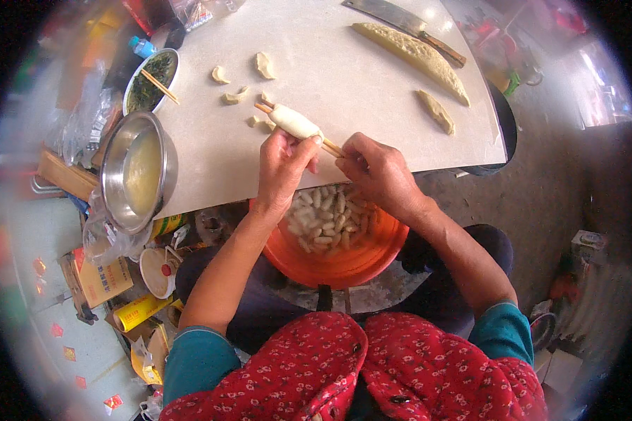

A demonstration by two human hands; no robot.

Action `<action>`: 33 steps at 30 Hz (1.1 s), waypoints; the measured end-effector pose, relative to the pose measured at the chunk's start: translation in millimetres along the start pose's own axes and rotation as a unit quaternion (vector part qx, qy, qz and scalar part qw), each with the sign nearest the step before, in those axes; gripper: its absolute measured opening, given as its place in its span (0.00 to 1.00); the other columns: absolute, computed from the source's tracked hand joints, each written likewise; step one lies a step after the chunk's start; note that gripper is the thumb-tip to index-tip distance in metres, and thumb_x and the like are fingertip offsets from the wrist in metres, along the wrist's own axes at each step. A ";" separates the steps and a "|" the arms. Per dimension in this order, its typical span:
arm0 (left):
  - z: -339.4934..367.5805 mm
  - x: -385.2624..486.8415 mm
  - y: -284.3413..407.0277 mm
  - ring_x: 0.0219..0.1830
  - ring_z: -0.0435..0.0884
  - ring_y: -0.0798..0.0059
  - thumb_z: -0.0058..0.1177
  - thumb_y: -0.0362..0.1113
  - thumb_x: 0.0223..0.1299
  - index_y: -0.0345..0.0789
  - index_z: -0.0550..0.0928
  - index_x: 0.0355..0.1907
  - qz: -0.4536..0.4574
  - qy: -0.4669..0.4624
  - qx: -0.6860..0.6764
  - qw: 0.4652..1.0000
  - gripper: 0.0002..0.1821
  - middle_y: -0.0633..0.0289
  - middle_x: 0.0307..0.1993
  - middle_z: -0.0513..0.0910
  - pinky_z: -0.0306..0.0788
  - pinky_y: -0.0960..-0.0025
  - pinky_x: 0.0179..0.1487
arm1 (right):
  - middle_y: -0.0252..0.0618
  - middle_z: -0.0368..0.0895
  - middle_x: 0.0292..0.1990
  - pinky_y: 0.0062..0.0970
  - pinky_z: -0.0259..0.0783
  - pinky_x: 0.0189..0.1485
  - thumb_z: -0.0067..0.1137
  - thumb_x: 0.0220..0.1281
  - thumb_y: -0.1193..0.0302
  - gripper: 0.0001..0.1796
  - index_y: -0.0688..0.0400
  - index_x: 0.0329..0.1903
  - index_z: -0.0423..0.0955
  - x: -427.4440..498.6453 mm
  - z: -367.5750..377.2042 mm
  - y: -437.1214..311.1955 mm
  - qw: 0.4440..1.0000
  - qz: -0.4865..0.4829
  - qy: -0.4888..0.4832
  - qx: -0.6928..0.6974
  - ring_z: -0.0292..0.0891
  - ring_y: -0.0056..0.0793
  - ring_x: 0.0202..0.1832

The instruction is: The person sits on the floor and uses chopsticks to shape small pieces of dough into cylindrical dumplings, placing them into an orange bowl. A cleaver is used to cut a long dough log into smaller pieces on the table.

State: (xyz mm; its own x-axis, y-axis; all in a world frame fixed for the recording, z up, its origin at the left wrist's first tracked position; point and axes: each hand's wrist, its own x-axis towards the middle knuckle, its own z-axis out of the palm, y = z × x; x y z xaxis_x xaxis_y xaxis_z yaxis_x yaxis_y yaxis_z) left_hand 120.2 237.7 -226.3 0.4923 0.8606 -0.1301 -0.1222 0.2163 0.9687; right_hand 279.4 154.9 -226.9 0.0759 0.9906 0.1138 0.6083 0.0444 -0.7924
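My left hand grips the lower end of a smooth, pale dough roll wrapped around a pair of wooden chopsticks. The chopstick tips poke out past the roll's far end. Between thumb and fingers, my right hand pinches the near end of those chopsticks. Just beyond the roll lie several small torn dough pieces on the white tabletop. Below both hands, between my knees, stands an orange basin with many pale, finger-shaped pieces in liquid.
A cleaver rests at the back right beside a long dough strip and a shorter strip. At the table's left edge are a steel bowl of yellowish liquid and a bowl of greens with chopsticks laid across.
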 end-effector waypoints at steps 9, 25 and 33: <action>15.7 -5.5 8.2 0.37 0.76 0.79 0.49 0.33 0.55 0.30 0.74 0.42 0.000 -0.017 0.003 1.000 0.13 0.61 0.34 0.78 0.70 0.75 0.42 | 0.41 0.77 0.24 0.29 0.69 0.33 0.57 0.59 0.61 0.16 0.64 0.32 0.73 10.4 0.3 -12.1 0.982 0.068 0.017 0.173 0.74 0.28 0.28; 27.7 -4.2 9.4 0.32 0.64 0.75 0.35 0.52 0.69 0.41 0.65 0.30 0.087 -0.037 -0.300 0.949 0.17 0.69 0.25 0.63 0.64 0.64 0.46 | 0.27 0.70 0.17 0.19 0.62 0.20 0.58 0.59 0.59 0.16 0.60 0.27 0.71 3.7 14.3 -11.9 0.908 0.197 -0.068 0.362 0.65 0.14 0.19; -15.8 29.6 16.5 0.29 0.63 0.78 0.39 0.55 0.66 0.41 0.67 0.32 0.123 0.031 -0.334 0.934 0.19 0.69 0.25 0.64 0.62 0.71 0.39 | 0.53 0.75 0.22 0.46 0.67 0.32 0.50 0.62 0.54 0.19 0.60 0.35 0.72 -10.6 17.7 -8.6 0.994 0.085 -0.066 0.016 0.72 0.56 0.27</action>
State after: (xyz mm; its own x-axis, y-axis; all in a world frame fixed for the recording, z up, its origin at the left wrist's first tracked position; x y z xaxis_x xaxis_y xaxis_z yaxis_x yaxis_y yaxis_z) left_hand 119.1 274.0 -217.5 0.3311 0.9425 0.0466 -0.7452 0.2308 0.6256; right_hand 259.4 146.4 -231.8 0.0702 0.9925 -0.1003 0.5693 -0.1225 -0.8129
